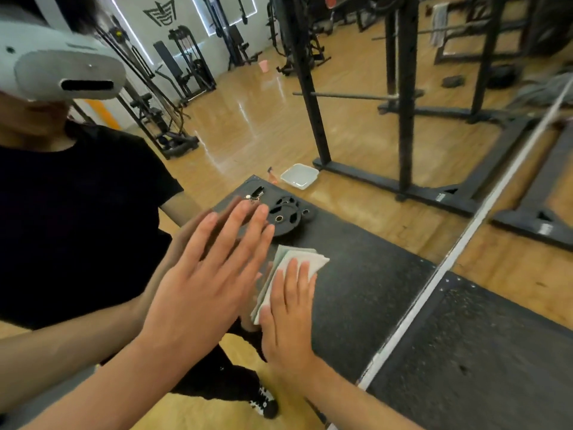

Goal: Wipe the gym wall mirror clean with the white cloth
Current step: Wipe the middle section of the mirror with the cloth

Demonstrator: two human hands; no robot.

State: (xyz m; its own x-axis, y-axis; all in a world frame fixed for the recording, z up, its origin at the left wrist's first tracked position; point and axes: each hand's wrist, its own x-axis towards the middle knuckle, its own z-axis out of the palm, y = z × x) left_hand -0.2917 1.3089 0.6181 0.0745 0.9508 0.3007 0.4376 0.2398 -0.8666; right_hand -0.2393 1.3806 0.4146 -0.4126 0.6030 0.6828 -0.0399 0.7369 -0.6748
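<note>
Right hand presses white cloth, long axis up-right.

We see a glossy wood floor, a black mat with a plate near its far corner, a tray just beyond, a rack, and machines along a white wall.

Cloth between right hand and mirror
</note>
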